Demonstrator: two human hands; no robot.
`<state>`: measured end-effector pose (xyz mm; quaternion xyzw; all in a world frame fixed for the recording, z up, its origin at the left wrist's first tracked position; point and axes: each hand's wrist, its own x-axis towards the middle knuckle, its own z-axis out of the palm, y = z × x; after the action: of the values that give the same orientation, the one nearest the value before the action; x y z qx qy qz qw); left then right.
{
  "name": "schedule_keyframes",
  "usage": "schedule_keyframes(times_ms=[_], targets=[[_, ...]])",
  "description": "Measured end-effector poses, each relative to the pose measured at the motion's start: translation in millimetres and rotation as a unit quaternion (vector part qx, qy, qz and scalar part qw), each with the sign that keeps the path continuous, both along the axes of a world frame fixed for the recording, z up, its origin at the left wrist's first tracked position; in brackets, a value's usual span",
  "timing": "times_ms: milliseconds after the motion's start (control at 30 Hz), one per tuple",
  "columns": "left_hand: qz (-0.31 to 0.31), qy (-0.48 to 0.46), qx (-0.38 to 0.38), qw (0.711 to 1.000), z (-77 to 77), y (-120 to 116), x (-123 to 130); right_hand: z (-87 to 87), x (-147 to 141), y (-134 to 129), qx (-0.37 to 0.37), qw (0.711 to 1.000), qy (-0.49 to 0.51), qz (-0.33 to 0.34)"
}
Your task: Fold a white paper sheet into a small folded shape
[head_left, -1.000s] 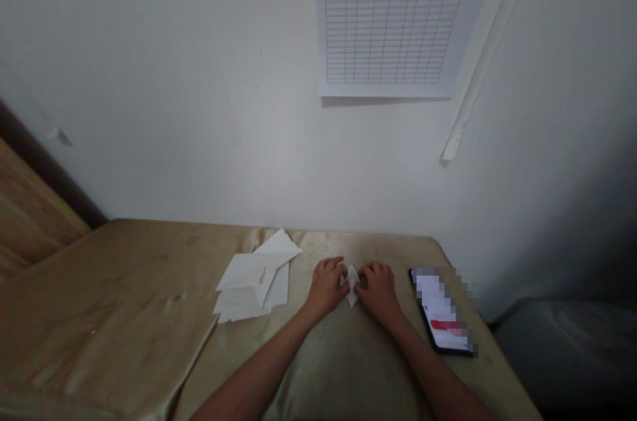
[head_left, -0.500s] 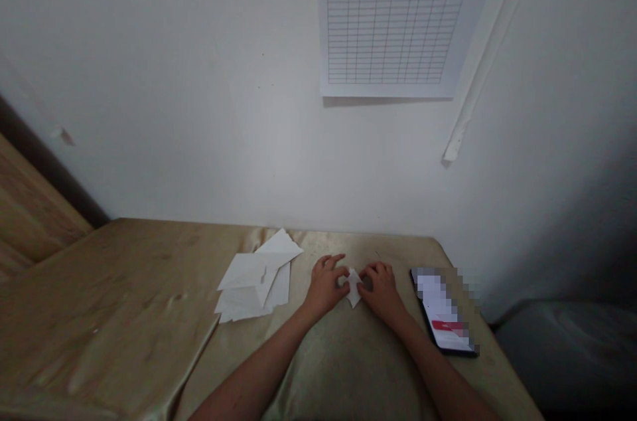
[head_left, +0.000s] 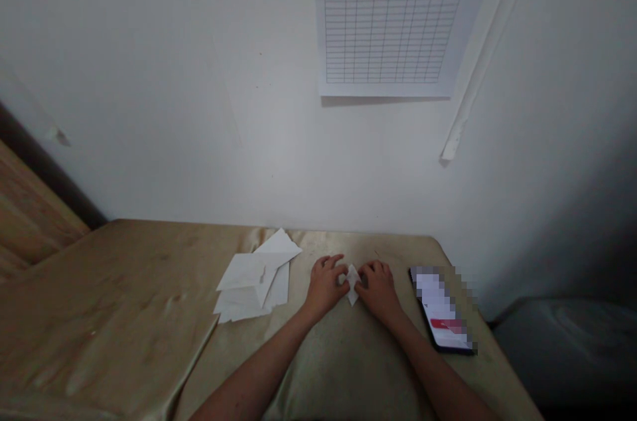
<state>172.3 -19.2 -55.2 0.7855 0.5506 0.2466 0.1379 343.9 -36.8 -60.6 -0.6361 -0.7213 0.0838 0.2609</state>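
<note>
A small piece of white folded paper (head_left: 353, 287), shaped like a narrow diamond, is between my two hands on the cloth-covered table. My left hand (head_left: 327, 283) grips its left edge with thumb and index finger, the other fingers raised and bent. On the opposite edge, my right hand (head_left: 377, 284) pinches the paper with its thumb and curled fingers. The fingertips cover parts of both edges. To the left of my hands lies a loose pile of white paper sheets (head_left: 243, 271).
A phone (head_left: 442, 315) with a lit, partly pixelated screen lies at the table's right side. The shiny tan tablecloth (head_left: 134, 301) meets a white wall, where a printed table sheet (head_left: 383, 36) hangs. Wood (head_left: 34, 208) stands at far left, a dark grey object (head_left: 572, 348) at right.
Both hands keep their hold on the folded paper, with only a tiny shift of the fingers. The whole view has moved slightly.
</note>
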Motion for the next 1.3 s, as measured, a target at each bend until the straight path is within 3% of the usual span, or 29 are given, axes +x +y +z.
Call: schedule_keyframes(times_ms=[433, 867, 1300], targets=[[0.003, 0.011, 0.001, 1.000, 0.4, 0, -3, 0.0, 3, 2, -0.015, 1.000, 0.020, 0.006], [-0.031, 0.019, 0.020, 0.999, -3.8, 3, -10, 6.8, 30, -2, -0.064, 0.984, 0.106, 0.131], [-0.085, 0.028, 0.036, 0.995, -4.1, 8, -22, 15.6, 29, -7, -0.052, 0.983, 0.104, 0.139]])
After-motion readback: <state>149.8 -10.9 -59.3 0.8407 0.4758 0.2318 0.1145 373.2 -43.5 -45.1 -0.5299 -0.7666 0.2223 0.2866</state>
